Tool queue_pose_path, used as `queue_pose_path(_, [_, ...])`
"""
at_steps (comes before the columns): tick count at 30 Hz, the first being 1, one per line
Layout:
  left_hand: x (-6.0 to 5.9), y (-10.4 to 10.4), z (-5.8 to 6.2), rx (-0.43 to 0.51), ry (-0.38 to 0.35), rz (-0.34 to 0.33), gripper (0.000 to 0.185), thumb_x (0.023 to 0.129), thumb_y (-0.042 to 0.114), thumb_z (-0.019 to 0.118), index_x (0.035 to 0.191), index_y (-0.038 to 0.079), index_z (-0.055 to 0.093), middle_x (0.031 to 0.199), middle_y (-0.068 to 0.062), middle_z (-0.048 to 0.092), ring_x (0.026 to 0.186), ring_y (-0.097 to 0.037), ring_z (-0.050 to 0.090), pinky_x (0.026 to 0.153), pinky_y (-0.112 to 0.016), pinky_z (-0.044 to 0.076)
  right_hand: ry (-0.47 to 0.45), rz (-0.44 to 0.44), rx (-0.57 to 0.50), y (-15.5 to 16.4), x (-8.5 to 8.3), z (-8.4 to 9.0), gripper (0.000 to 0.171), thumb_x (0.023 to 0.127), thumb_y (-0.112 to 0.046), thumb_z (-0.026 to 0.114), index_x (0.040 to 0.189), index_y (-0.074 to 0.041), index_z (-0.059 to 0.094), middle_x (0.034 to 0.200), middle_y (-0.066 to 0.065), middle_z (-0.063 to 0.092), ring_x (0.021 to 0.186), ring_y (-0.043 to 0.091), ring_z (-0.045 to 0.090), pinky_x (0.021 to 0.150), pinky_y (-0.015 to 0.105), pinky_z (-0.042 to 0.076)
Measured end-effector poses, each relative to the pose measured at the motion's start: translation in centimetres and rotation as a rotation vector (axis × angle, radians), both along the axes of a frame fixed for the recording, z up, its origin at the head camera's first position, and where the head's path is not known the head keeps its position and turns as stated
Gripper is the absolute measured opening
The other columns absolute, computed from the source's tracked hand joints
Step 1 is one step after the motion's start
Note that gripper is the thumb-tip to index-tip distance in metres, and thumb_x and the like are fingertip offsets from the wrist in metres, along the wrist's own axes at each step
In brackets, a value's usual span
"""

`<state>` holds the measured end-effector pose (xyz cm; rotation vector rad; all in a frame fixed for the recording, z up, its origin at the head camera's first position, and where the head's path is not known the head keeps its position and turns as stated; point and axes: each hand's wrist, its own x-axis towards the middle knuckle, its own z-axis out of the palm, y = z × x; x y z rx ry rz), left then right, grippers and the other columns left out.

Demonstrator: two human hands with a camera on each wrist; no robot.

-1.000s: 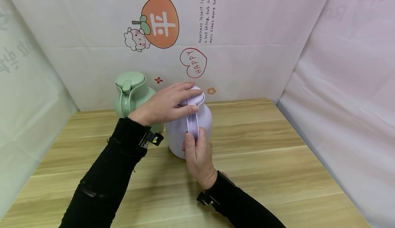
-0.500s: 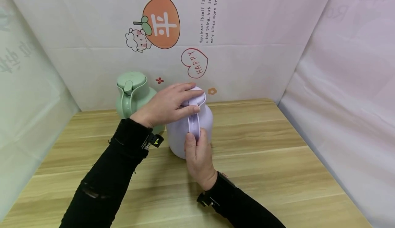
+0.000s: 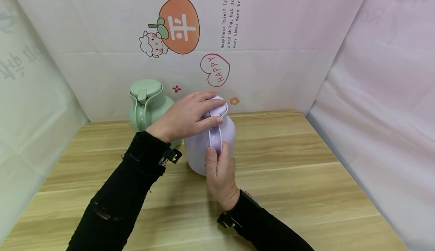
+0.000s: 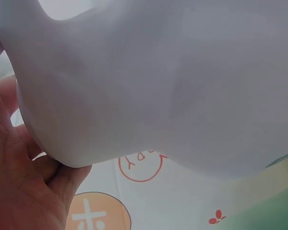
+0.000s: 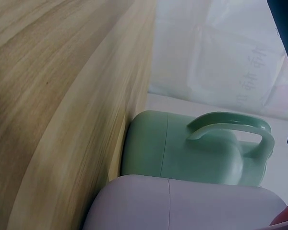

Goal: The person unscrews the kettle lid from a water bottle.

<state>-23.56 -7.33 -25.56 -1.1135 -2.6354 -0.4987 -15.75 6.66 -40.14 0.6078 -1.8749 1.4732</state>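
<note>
A lavender thermos jug (image 3: 195,153) stands upright on the wooden table, its handle facing the wearer. My left hand (image 3: 185,115) lies over the jug's lid (image 3: 222,109), with fingers reaching across the top and the thumb near the upper end of the handle. Seen from the left wrist, the palm and fingers (image 4: 19,167) touch the top end of the pale jug. Lower down, my right hand (image 3: 221,179) grips the handle (image 3: 215,137), thumb on its near side. In the right wrist view only a bit of that hand shows at the edge.
Just left of the lavender jug stands a green thermos jug (image 3: 149,107), partly hidden behind my left hand and wrist. The wooden table (image 3: 289,175) runs back to a printed white cloth (image 3: 272,54). White cloth also hangs on both sides.
Both hands keep their places on the lavender jug. The whole head view has shifted very slightly; nothing else visibly differs.
</note>
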Motion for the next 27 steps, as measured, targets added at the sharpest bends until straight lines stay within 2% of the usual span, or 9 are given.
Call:
queue_pose_path(7, [0.3, 0.5, -0.2, -0.003, 0.034, 0.031, 0.055, 0.103, 0.055, 0.057, 0.147, 0.022, 0.061, 0.155, -0.013, 0.053, 0.144, -0.035, 0.048, 0.119, -0.05, 0.037, -0.008, -0.014, 0.002, 0.0, 0.1, -0.2, 0.015, 0.111, -0.016, 0.044, 0.111, -0.001, 0.048, 0.075, 0.001, 0.051, 0.065, 0.009, 0.05, 0.058, 0.026, 0.045])
queue_pose_path(15, [0.8, 1.1, -0.1, -0.003, 0.028, 0.097, 0.057, 0.103, 0.057, 0.055, 0.148, 0.023, 0.059, 0.155, -0.012, 0.053, 0.144, -0.033, 0.048, 0.119, -0.05, 0.037, 0.016, -0.016, 0.006, 0.0, -0.1, 0.0, 0.016, 0.111, -0.017, 0.045, 0.108, -0.001, 0.047, 0.073, 0.001, 0.052, 0.064, 0.008, 0.051, 0.058, 0.026, 0.045])
queue_pose_path(27, [0.8, 1.1, -0.2, 0.008, 0.037, 0.084, 0.057, 0.102, 0.056, 0.057, 0.148, 0.022, 0.06, 0.154, -0.014, 0.054, 0.144, -0.034, 0.049, 0.119, -0.051, 0.037, 0.022, -0.012, 0.008, 0.2, -0.1, -0.1, 0.014, 0.111, -0.015, 0.045, 0.107, -0.002, 0.048, 0.073, 0.002, 0.053, 0.064, 0.008, 0.052, 0.057, 0.025, 0.046])
